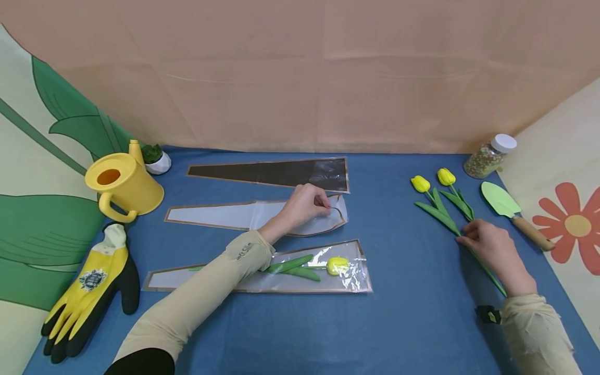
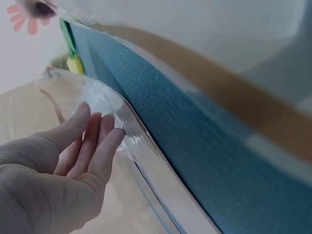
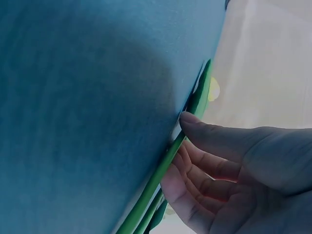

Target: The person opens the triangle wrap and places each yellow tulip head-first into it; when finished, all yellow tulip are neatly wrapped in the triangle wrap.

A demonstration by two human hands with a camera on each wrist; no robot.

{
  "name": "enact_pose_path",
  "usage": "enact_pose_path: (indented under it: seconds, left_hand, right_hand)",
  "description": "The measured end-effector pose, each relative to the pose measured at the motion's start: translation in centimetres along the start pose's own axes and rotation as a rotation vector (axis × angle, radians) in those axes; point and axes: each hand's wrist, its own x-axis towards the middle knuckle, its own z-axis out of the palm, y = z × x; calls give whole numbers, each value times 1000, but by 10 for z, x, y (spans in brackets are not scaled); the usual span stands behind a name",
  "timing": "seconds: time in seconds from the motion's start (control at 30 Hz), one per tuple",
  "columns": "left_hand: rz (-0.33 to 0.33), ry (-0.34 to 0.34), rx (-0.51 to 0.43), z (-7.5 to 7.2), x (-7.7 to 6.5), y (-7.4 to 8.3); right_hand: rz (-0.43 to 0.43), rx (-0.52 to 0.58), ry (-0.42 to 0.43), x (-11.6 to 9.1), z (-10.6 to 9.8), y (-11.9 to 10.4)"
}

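Observation:
My left hand [image 1: 304,204] pinches the clear film at the wide end of the middle flower sleeve [image 1: 215,214], a long tapering white one with a brown border. In the left wrist view the thumb and fingertips meet the shiny film [image 2: 127,131], which bulges up. Over on the right, my right hand [image 1: 492,250] holds a yellow tulip [image 1: 420,184] by its green stem [image 3: 152,187], between thumb and fingers. A second yellow tulip [image 1: 446,177] lies just beside it. Below the middle sleeve, another sleeve [image 1: 171,278] contains a tulip [image 1: 337,266], partly covered by my left forearm.
A dark sleeve [image 1: 267,172] lies at the back. On the left are a yellow watering can [image 1: 140,187], a potted succulent [image 1: 158,162] and a yellow-black glove [image 1: 94,291]. A lidded jar [image 1: 483,160] and a green trowel [image 1: 501,200] lie along the right edge.

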Motion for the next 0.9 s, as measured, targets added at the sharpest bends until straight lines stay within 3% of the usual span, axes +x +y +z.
enact_pose_path:
  seconds: [0.7, 0.9]
  left_hand:
    - [-8, -36, -1, -1, -1, 0]
    - [-4, -35, 2, -2, -1, 0]
  right_hand:
    - [16, 1, -45, 7, -6, -9]
    - [-33, 23, 33, 2, -11, -14]
